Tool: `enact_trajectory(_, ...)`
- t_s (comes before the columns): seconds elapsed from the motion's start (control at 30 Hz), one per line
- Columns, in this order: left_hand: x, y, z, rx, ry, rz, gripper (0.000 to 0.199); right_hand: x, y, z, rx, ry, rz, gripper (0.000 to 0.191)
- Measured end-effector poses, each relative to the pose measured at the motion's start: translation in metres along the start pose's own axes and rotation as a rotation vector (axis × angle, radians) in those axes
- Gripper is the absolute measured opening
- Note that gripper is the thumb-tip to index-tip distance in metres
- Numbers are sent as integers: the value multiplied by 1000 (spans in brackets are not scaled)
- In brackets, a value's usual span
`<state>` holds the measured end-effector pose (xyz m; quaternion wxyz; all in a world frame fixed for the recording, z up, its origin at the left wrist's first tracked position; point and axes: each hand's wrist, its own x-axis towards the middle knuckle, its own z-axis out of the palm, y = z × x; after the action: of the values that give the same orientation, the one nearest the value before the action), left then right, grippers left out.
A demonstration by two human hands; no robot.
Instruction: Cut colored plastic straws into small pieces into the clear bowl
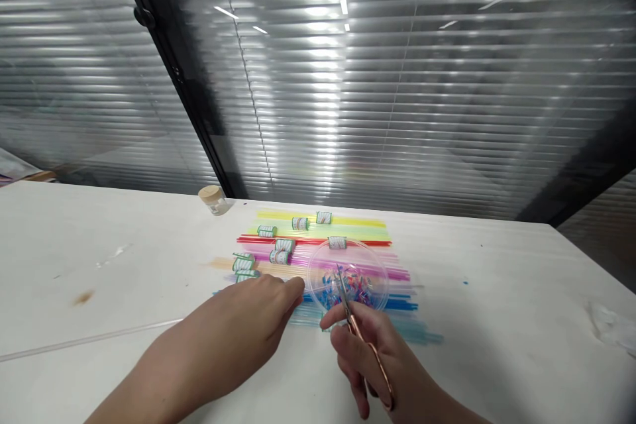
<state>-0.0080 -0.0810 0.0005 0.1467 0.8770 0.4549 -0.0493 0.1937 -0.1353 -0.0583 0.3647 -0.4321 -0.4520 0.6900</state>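
Observation:
My left hand is closed at the fingertips on a long, thin, translucent plastic straw. The straw runs off to the left edge, part of it behind my forearm. Rose-gold-handled scissors are in my right hand, their blades pointing up over a clear round bowl. Small cut pieces, mostly blue, red and white, lie in the bowl. Beneath and around the bowl are rows of coloured plastic straws, sorted by colour, several wrapped with printed labels.
A small jar with a wooden-looking lid stands near the back edge of the white table. Crumpled clear plastic lies at the right. A brown stain marks the left side. Glass with blinds rises behind.

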Motion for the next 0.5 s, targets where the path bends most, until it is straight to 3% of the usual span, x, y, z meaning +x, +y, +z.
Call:
enact_trajectory(0.27,0,5,2,12,-21,13,33,2,2,-1,-6,2,-3,55)
enact_trajectory(0.5,3,7,0,-3,1,2,29,1,-4,1,-17,19,9,58)
